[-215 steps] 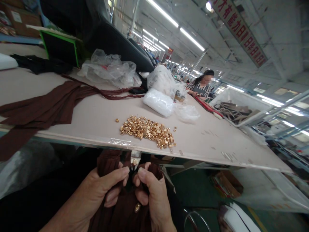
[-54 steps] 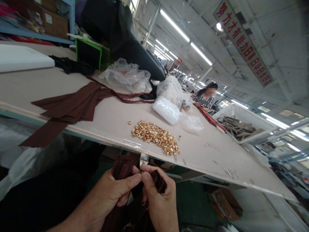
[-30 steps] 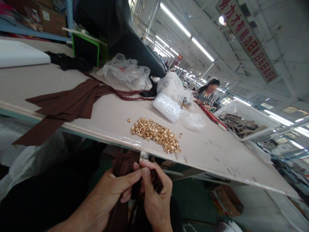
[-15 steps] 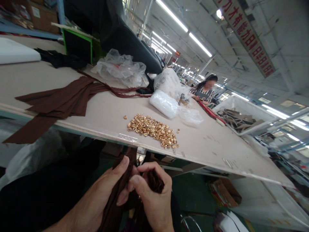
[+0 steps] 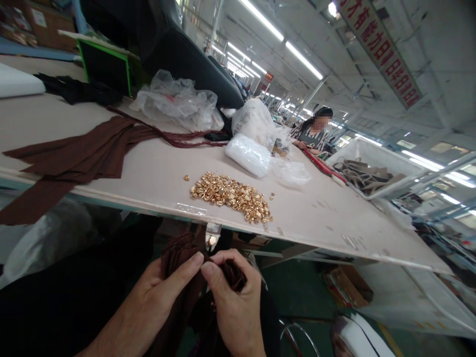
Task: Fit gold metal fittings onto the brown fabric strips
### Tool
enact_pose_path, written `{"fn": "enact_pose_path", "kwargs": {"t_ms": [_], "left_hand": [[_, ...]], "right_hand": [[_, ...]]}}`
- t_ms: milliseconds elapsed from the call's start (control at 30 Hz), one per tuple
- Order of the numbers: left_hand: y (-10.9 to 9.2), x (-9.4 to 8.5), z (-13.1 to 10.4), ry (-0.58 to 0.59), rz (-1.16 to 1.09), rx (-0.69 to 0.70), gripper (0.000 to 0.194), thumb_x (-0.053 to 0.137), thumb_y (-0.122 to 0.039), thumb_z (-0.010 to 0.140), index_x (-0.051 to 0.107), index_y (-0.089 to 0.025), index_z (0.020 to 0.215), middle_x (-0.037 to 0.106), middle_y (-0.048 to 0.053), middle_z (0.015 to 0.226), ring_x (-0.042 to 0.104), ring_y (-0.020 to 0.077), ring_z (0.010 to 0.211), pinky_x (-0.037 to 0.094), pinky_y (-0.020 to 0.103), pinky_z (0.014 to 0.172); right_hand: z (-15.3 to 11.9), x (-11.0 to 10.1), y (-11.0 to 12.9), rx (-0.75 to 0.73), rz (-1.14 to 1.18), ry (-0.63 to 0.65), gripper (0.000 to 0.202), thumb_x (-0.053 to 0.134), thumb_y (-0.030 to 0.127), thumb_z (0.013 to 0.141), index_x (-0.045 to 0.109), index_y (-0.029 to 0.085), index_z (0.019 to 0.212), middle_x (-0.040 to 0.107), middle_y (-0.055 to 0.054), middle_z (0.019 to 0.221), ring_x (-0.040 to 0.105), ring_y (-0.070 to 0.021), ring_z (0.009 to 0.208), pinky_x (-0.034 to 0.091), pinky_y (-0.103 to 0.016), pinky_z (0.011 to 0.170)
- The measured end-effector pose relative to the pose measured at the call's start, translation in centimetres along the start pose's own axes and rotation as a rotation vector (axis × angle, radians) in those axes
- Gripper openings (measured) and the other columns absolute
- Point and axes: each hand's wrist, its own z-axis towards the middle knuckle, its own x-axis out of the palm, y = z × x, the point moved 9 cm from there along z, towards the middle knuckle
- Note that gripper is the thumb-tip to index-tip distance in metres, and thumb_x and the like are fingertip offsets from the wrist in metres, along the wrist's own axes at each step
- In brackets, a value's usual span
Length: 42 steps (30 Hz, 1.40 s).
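Below the table edge, my left hand (image 5: 154, 292) is closed round a bundle of dark brown fabric strips (image 5: 178, 253), its thumb pressed on top. My right hand (image 5: 238, 302) pinches the brown material with thumb and forefinger, and a bunched part of it sits inside the curled fingers. Both thumb tips nearly meet. Just beyond them, a small metal fixture (image 5: 213, 232) at the table edge has a gold-coloured piece at its tip. A heap of small gold metal fittings (image 5: 232, 196) lies on the table (image 5: 316, 233) above my hands.
More brown strips (image 5: 85, 148) fan out at the left, some overhanging the edge. Clear plastic bags (image 5: 178, 101) and a white plastic packet (image 5: 248, 154) lie behind the heap. A white bin (image 5: 394, 163) of grey-brown straps stands at the right, near another person (image 5: 316, 131).
My left thumb has moved right, to beside the right thumb, and the left fingers have gone behind the fabric. The strip bundle now shows its folded ends upward. The view has shifted slightly.
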Motion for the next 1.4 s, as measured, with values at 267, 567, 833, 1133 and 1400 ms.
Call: {"fn": "enact_pose_path", "kwargs": {"t_ms": [267, 567, 833, 1133, 1400], "left_hand": [[-3.1, 0.6, -0.2, 0.009, 0.276, 0.198, 0.041, 0.08, -0.064, 0.072, 0.078, -0.023, 0.074, 0.076, 0.002, 0.076, 0.067, 0.0241, 0.076, 0.056, 0.028, 0.069], [-4.5, 1.3, -0.6, 0.052, 0.385, 0.288, 0.041, 0.077, -0.059, 0.076, 0.067, -0.022, 0.063, 0.059, -0.002, 0.064, 0.056, 0.0172, 0.063, 0.047, 0.024, 0.059], [-0.1, 0.1, 0.1, 0.001, 0.024, -0.122, 0.055, 0.091, -0.065, 0.056, 0.061, -0.019, 0.062, 0.05, -0.007, 0.049, 0.04, 0.0098, 0.047, 0.031, 0.019, 0.045], [-0.1, 1.6, -0.3, 0.166, -0.199, -0.214, 0.051, 0.093, -0.053, 0.065, 0.058, -0.019, 0.051, 0.043, -0.007, 0.045, 0.035, 0.0075, 0.045, 0.037, 0.02, 0.046], [-1.4, 2.5, 0.4, 0.206, -0.166, -0.274, 0.037, 0.096, -0.044, 0.056, 0.069, -0.018, 0.058, 0.042, -0.007, 0.042, 0.031, 0.0078, 0.045, 0.04, 0.022, 0.045]], "right_hand": [[0.0, -0.6, 0.1, 0.01, -0.061, -0.022, 0.011, 0.075, 0.028, 0.082, 0.079, 0.018, 0.083, 0.072, -0.002, 0.069, 0.061, -0.0149, 0.059, 0.05, -0.023, 0.056], [-1.2, -0.1, 3.7, -0.514, -0.434, 0.073, 0.013, 0.064, 0.01, 0.09, 0.074, 0.018, 0.087, 0.074, -0.003, 0.073, 0.068, -0.0154, 0.062, 0.051, -0.024, 0.059], [-1.3, -0.8, 3.7, -0.496, -0.22, -0.051, 0.015, 0.067, 0.007, 0.086, 0.075, 0.02, 0.091, 0.074, -0.001, 0.076, 0.069, -0.0135, 0.066, 0.053, -0.021, 0.061], [-0.2, 1.0, -3.6, 0.321, 0.463, 0.045, 0.034, 0.087, 0.046, 0.073, 0.07, 0.016, 0.07, 0.052, 0.006, 0.053, 0.029, -0.0033, 0.041, 0.022, -0.017, 0.038], [0.3, 2.7, -3.9, 0.456, 0.675, 0.134, 0.027, 0.08, 0.031, 0.071, 0.065, 0.014, 0.058, 0.056, 0.001, 0.056, 0.032, -0.003, 0.043, 0.016, -0.014, 0.036]]}}
